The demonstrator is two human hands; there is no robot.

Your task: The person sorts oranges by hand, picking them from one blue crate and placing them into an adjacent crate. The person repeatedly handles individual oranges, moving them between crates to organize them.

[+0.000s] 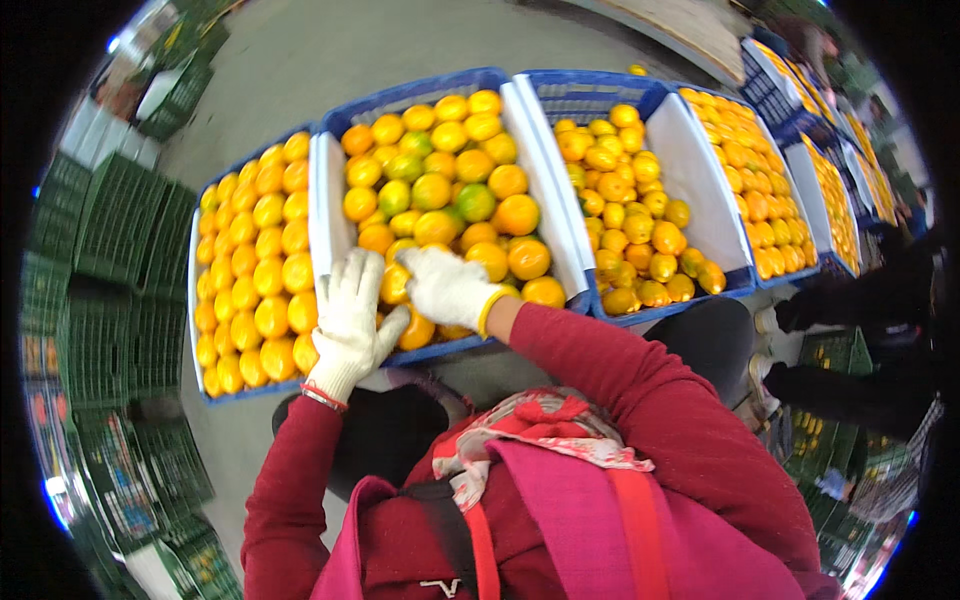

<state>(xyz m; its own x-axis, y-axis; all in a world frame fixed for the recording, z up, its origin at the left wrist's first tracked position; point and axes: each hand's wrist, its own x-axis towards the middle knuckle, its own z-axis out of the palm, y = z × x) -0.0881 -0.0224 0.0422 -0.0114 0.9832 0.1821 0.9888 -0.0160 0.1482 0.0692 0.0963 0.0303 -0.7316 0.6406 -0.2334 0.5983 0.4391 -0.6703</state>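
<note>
Both my hands wear white knit gloves. My left hand (346, 319) lies over the left side of a blue plastic crate, its fingers along the white liner (322, 202) and its thumb spread apart. My right hand (446, 286) is inside the same crate, palm down with bent fingers. Its fingertips touch or nearly touch an orange mandarin (394, 285); whether it grips fruit underneath is hidden. Around it lie loose citrus fruits, mostly orange, with some green ones such as a greenish mandarin (475, 202). Another orange fruit (416, 330) sits just below my left thumb and right hand.
To the left stands a crate of neatly rowed mandarins (255, 262). On the right are a half-filled crate of smaller fruit (637, 225) and another rowed crate (750, 180). Green crates (112, 217) are stacked far left. A person's gloved hand (832, 484) shows at far right.
</note>
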